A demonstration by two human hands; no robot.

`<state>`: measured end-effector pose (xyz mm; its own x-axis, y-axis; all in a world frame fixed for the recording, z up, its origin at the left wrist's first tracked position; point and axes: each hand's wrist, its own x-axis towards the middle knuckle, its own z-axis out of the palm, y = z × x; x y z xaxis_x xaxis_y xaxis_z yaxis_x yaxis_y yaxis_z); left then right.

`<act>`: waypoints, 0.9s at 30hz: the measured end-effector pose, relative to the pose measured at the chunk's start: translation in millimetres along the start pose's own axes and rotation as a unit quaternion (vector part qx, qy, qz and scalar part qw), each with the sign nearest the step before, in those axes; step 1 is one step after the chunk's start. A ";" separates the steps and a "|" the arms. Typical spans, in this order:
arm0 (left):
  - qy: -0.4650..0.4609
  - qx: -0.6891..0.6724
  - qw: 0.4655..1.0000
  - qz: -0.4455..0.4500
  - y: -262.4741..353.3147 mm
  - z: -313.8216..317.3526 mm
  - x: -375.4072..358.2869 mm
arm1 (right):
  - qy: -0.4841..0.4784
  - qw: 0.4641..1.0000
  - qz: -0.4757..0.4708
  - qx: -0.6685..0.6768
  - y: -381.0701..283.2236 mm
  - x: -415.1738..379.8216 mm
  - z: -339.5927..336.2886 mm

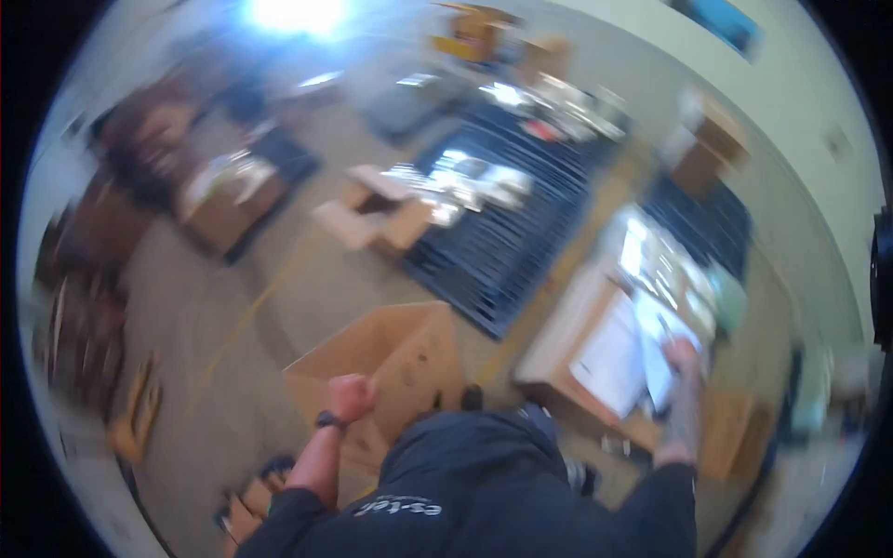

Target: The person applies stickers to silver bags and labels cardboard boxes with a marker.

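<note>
My left hand (352,398) is closed in a fist in front of an open cardboard box (433,349) on the floor. Blur hides whether it grips the box or anything else. Stretched out to the right, my right hand (682,355) is over white papers (609,358) and a pale blue sheet (657,372). Its fingers look closed, with a thin dark shape at their tips that I cannot make out. The papers lie on a large carton (563,339), beside clear plastic-wrapped packs (665,265).
A dark blue pallet (502,242) ahead carries shiny wrapped packs (474,181) and an open carton (381,209). Another pallet (712,214) holds stacked boxes (712,144). A yellow pallet-jack-like handle (135,418) stands at left. Another cardboard box (735,432) is at lower right.
</note>
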<state>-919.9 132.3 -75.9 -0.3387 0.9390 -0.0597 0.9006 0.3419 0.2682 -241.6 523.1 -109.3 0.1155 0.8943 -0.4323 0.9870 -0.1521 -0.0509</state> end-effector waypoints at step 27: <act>0.067 -0.034 0.995 -0.060 58.5 -30.1 -114.2 | 0.016 0.995 -0.085 0.045 -33.9 -41.6 -20.7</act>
<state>-836.8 43.9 -24.4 -0.4806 0.8764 0.0316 0.8320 0.4443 0.3323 -277.6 499.8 -70.9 -0.0476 0.9232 -0.3814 0.9787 -0.0333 -0.2025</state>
